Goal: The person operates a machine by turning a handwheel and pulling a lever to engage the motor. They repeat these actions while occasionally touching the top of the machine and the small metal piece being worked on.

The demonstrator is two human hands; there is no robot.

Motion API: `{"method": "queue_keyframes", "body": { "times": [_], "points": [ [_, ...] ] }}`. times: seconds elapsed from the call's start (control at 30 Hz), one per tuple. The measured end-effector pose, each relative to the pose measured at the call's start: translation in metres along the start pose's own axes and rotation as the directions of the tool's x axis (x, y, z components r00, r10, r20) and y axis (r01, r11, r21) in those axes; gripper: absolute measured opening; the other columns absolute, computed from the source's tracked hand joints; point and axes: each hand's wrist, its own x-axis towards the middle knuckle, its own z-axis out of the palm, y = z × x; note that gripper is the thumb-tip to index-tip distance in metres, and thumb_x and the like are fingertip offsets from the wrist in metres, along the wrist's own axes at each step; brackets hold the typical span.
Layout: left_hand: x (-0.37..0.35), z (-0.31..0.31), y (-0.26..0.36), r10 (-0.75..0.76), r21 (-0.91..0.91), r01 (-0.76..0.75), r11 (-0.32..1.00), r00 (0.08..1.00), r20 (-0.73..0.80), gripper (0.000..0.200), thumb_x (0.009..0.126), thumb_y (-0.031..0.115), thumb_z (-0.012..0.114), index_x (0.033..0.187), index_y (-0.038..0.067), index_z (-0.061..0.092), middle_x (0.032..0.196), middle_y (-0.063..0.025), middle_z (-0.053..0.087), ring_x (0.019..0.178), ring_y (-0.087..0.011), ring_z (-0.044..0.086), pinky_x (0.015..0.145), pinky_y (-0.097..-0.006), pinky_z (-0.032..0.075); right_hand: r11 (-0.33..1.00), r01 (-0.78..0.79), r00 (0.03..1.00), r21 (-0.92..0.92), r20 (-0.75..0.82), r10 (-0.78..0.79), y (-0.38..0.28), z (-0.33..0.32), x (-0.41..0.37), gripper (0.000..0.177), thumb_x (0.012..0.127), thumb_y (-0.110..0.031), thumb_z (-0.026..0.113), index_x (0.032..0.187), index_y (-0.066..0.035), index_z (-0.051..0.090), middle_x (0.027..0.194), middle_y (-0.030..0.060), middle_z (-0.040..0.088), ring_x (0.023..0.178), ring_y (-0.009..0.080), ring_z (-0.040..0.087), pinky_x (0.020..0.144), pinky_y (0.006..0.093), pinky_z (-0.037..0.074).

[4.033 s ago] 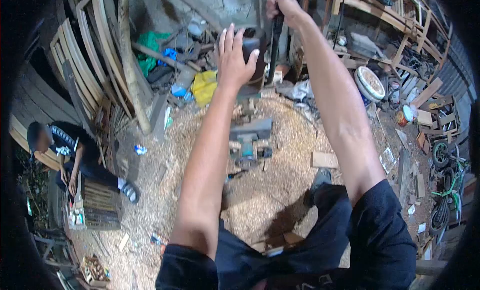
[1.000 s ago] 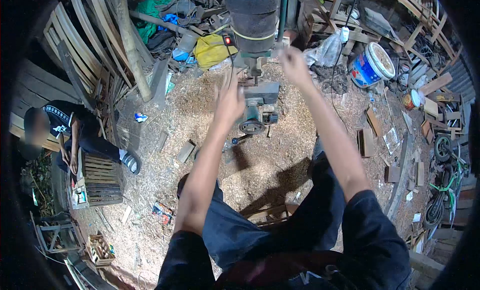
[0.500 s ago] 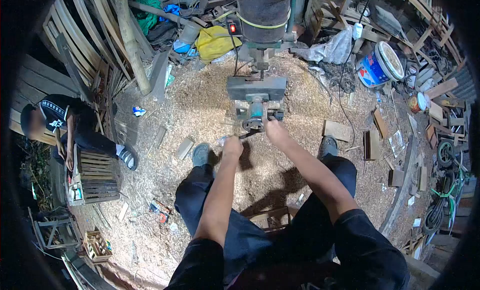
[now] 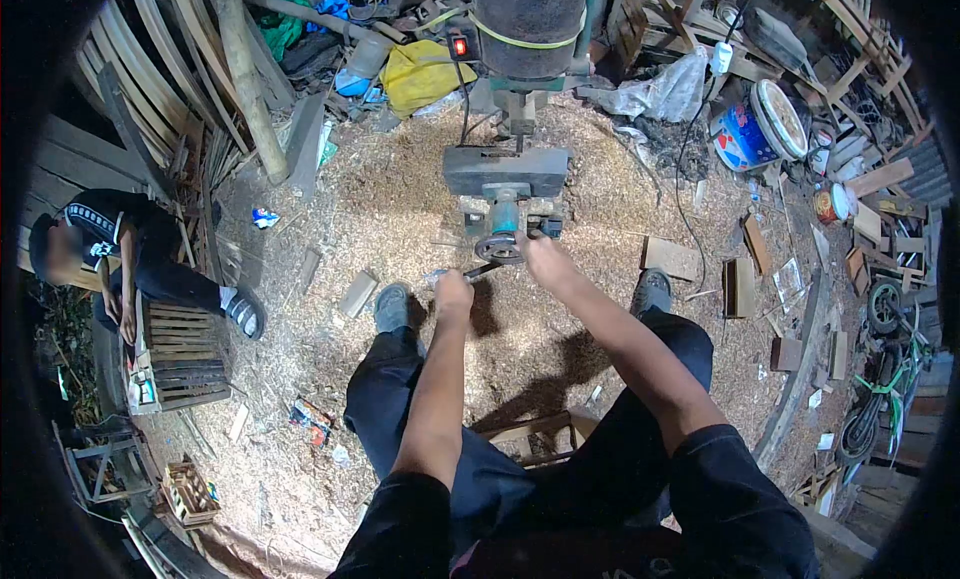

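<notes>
A green-and-grey machine carries a dark, wide block (image 4: 505, 171) below a spindle with a thin bit (image 4: 519, 144). On its near side is a round metal handwheel (image 4: 490, 251). My right hand (image 4: 543, 261) is closed at the right side of this wheel, its fingers partly hidden. Lower and to the left, my left hand (image 4: 454, 293) is wrapped round the end of a dark lever (image 4: 483, 270) that reaches toward the wheel. Sawdust (image 4: 390, 199) covers the ground around the machine.
At left, a person (image 4: 130, 249) sits beside a slatted wooden crate (image 4: 185, 354). Wood offcuts (image 4: 672, 259) lie near my feet. A paint bucket (image 4: 778, 121), a cable (image 4: 690, 179) and a small bicycle (image 4: 880, 379) are on the right. A wooden frame (image 4: 540, 434) stands between my legs.
The view has shifted slightly. The dark block sits a little further left relative to the spindle, and more of the handwheel shows. Both hands keep their places at the lever and wheel.
</notes>
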Motion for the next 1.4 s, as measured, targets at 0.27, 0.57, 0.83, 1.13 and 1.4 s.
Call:
{"method": "queue_keyframes", "body": {
  "times": [0.27, 0.57, 0.83, 1.13, 1.4],
  "points": [
    [0.005, 0.005, -0.007, 0.025, -0.036, -0.026, 0.999, 0.999, -0.047, 0.014, 0.081, 0.006, 0.063, 0.088, -0.003, 0.071, 0.088, -0.0268, 0.069, 0.086, -0.0414, 0.069, 0.080, -0.0485, 0.056, 1.000, 0.003, 0.998, 0.015, 0.069, -0.004, -0.002, -0.006, 0.001, 0.033, 0.103, -0.018, 0.039, 0.125, 0.002, 0.052, 0.105, 0.0280, 0.064, 0.094, 0.0438, 0.066, 0.078, 0.0525, 0.055],
    [0.000, -0.024, 0.010, 0.091, -0.198, -0.106, 0.974, 0.992, -0.084, 0.021, 0.088, 0.014, 0.058, 0.098, 0.001, 0.071, 0.095, -0.0258, 0.068, 0.091, -0.0418, 0.067, 0.085, -0.0482, 0.053, 0.943, -0.041, 0.987, 0.330, 0.162, -0.014, 0.018, -0.014, 0.012, 0.028, 0.096, -0.015, 0.058, 0.122, -0.006, 0.065, 0.100, 0.0226, 0.069, 0.090, 0.0347, 0.069, 0.083, 0.0450, 0.057],
    [-0.001, -0.139, 0.066, 0.262, -0.499, -0.469, 0.728, 0.864, -0.430, 0.028, 0.090, 0.012, 0.061, 0.113, 0.000, 0.068, 0.100, -0.0241, 0.070, 0.096, -0.0356, 0.070, 0.087, -0.0404, 0.053, 0.913, 0.098, 0.959, 0.397, -0.283, 0.020, 0.017, -0.078, -0.001, 0.021, 0.094, -0.013, 0.060, 0.110, -0.006, 0.072, 0.101, 0.0209, 0.072, 0.092, 0.0276, 0.071, 0.085, 0.0385, 0.055],
    [0.014, -0.364, 0.260, 0.344, 0.011, -0.865, 0.501, 0.187, -0.920, 0.067, 0.091, 0.030, 0.068, 0.144, 0.000, 0.039, 0.145, -0.0232, 0.043, 0.136, -0.0379, 0.040, 0.114, -0.0455, 0.030, 0.508, 0.548, 0.612, 0.665, -0.732, 0.298, 0.020, -0.308, 0.077, 0.033, 0.096, -0.023, 0.061, 0.108, 0.008, 0.066, 0.092, 0.0117, 0.072, 0.078, 0.0181, 0.067, 0.072, 0.0296, 0.052],
    [0.054, -0.367, 0.302, 0.412, 0.200, -0.854, 0.481, 0.019, -0.911, 0.059, 0.083, 0.026, 0.074, 0.130, 0.006, 0.045, 0.141, -0.0259, 0.039, 0.133, -0.0488, 0.035, 0.113, -0.0548, 0.028, 0.755, 0.371, 0.577, 0.541, -0.771, 0.269, 0.017, -0.411, 0.182, 0.049, 0.090, -0.034, 0.066, 0.119, 0.005, 0.061, 0.111, 0.0232, 0.068, 0.107, 0.0318, 0.065, 0.094, 0.0379, 0.048]
  ]
}}
